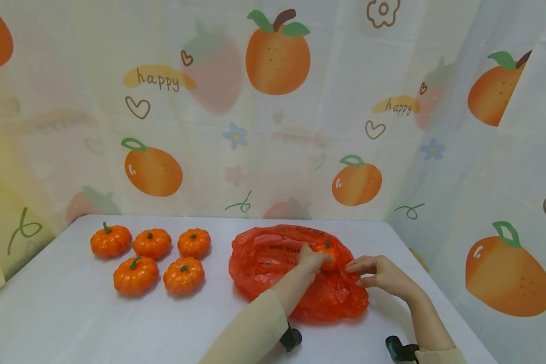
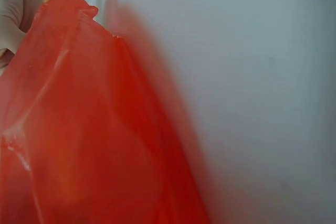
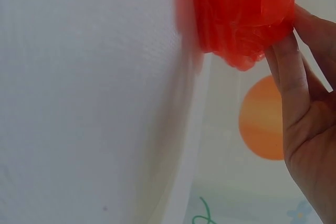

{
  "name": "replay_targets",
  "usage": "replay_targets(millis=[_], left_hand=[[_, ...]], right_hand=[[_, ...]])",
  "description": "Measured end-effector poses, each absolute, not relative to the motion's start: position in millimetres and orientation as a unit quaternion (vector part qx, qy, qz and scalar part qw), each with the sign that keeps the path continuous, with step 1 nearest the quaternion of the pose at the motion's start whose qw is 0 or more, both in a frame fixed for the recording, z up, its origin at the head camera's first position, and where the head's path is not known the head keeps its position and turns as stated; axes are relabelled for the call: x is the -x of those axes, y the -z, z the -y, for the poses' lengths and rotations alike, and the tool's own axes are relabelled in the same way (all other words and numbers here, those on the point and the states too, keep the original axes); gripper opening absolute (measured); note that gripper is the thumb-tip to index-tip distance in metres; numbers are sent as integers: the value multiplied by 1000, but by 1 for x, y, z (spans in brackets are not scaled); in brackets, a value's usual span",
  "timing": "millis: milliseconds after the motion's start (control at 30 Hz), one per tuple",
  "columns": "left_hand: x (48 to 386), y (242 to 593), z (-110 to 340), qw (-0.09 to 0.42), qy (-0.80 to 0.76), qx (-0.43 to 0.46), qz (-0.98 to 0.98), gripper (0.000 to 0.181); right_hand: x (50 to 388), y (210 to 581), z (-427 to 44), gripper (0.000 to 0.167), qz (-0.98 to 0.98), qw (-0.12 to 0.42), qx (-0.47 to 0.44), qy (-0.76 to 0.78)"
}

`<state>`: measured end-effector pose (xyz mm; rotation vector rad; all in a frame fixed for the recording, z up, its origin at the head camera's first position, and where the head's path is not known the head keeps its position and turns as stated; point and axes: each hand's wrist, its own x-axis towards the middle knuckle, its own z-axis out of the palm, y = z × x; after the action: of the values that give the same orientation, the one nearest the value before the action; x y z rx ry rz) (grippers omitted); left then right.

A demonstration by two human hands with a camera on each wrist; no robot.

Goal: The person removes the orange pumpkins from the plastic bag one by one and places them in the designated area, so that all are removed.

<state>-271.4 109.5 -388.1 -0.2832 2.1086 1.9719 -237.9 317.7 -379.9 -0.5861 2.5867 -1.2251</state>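
A red plastic bag [image 1: 273,283] lies on the table with its mouth spread and dark printing inside. In the head view my left hand [image 1: 310,260] reaches over the bag's mouth and holds a small orange pumpkin [image 1: 328,253] with a green stem; its fingertips are partly hidden. My right hand [image 1: 384,275] pinches the bag's right rim between thumb and fingers. The left wrist view is mostly filled by the bag [image 2: 89,124], with part of a hand at the upper left. In the right wrist view, the fingers [image 3: 291,77] meet the bag's edge.
Several small orange pumpkins [image 1: 136,276] stand in two rows on the left of the white table [image 1: 73,313]. A fruit-printed curtain [image 1: 273,121] hangs behind the table and along its right side. Black wrist devices [image 1: 291,337] sit under both forearms.
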Motion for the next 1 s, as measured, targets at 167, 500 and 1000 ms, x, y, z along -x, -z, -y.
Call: replay_targets(millis=[167, 500, 1000], left_hand=[[272, 388, -114, 77, -659, 111, -740, 75], [269, 386, -121, 44, -636, 126, -760, 80], [275, 399, -117, 64, -635, 94, -764, 76]], right_hand=[[238, 380, -317, 32, -883, 107, 198, 413], [236, 378, -316, 32, -883, 111, 190, 415], [237, 381, -318, 33, -880, 114, 194, 419]])
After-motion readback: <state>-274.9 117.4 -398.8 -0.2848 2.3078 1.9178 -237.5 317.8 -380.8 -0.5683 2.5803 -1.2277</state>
